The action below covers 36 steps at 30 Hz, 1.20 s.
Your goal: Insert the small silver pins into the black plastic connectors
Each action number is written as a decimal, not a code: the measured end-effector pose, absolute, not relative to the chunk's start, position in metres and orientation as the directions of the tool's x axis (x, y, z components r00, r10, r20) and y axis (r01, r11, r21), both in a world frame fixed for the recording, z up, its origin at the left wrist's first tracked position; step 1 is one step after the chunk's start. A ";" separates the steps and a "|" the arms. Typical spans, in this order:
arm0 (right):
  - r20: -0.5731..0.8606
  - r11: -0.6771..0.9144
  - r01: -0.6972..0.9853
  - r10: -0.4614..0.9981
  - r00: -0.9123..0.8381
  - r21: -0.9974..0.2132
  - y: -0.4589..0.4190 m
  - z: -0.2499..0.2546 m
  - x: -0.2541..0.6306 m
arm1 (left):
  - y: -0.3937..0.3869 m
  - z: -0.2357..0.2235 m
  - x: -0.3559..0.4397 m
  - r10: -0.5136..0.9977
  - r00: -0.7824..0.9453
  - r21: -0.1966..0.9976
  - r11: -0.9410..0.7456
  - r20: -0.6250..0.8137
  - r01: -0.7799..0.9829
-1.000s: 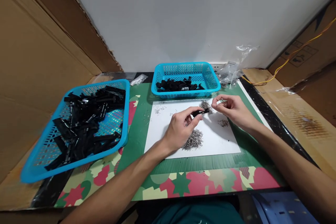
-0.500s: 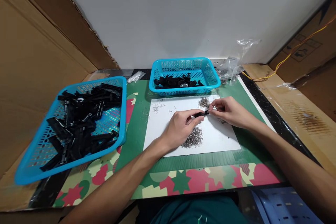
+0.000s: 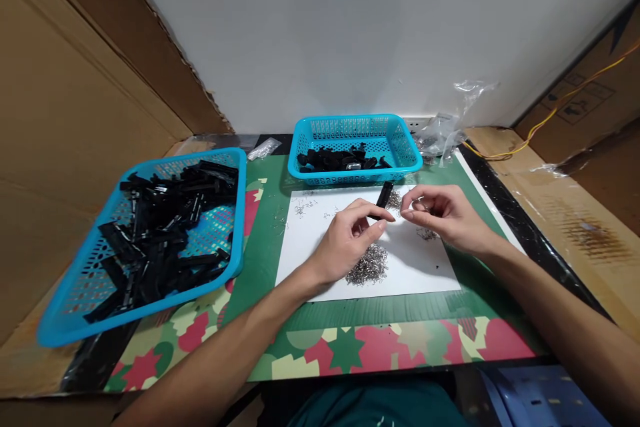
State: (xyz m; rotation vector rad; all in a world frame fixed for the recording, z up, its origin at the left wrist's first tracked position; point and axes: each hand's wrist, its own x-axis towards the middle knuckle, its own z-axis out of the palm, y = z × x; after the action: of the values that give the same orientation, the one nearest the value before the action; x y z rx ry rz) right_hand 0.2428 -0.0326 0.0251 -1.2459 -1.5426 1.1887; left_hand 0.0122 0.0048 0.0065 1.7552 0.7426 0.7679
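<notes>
My left hand [image 3: 346, 239] is closed on a narrow black plastic piece [image 3: 385, 195], which sticks up and away past the fingers; its lower end is hidden by them. Just to the right, my right hand [image 3: 447, 217] is in a pinch, thumb against forefinger. Whatever its fingertips hold is too small to make out. Below my left hand lies a heap of small bent metal wire pieces [image 3: 369, 267] on a white sheet [image 3: 415, 273]. A smaller heap of the same metal pieces [image 3: 395, 199] sits behind the black piece, and a few more [image 3: 426, 233] lie under my right hand.
At left stands a large blue basket [image 3: 241, 213] of long black plastic parts [image 3: 160, 240]. Behind the sheet is a smaller blue basket [image 3: 355, 177] with black parts. Clear plastic bags [image 3: 440, 137] and a yellow cable [image 3: 530, 130] lie at right. Cardboard [image 3: 75, 80] walls the left side.
The black piece has turned in my left hand from lying level to pointing up and away. My right hand met its end half a second ago and is now apart from it.
</notes>
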 end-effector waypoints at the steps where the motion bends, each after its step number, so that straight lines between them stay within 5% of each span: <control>1: 0.054 0.097 0.213 0.979 -0.199 -0.972 -0.034 0.025 0.240 | 0.004 0.007 0.013 0.781 0.610 0.966 -0.241 0.138 0.089; 10: 0.114 0.150 0.156 0.969 -0.219 -0.976 -0.035 0.017 0.232 | 0.001 0.008 0.016 0.779 0.624 0.996 -0.087 0.069 -0.002; 16: -0.022 0.024 0.176 0.966 -0.258 -0.984 -0.032 0.020 0.242 | 0.003 0.009 0.013 0.798 0.599 0.995 -0.101 0.067 0.024; 20: -0.146 -0.046 0.304 0.938 -0.315 -0.952 -0.027 0.021 0.257 | 0.003 0.009 0.012 0.833 0.549 0.997 -0.072 0.070 -0.017; 24: -0.190 0.058 0.558 0.907 -0.376 -0.828 -0.023 0.017 0.264 | 0.003 0.009 0.011 0.832 0.554 1.000 -0.023 0.031 -0.021; 29: -0.148 0.189 0.725 0.915 -0.374 -0.662 -0.023 0.012 0.259 | 0.006 0.015 0.007 0.846 0.523 0.977 -0.185 0.104 0.104; 36: -0.062 0.245 0.710 0.924 -0.377 -0.660 -0.024 0.011 0.250 | 0.037 0.041 -0.011 0.905 0.256 0.816 -0.420 0.341 0.398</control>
State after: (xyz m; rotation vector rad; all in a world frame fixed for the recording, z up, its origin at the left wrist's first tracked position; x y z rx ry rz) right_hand 0.2505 -0.0239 0.0109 -1.5054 -2.1836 0.8777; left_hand -0.0108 0.0371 0.0414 1.9391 1.1788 1.1061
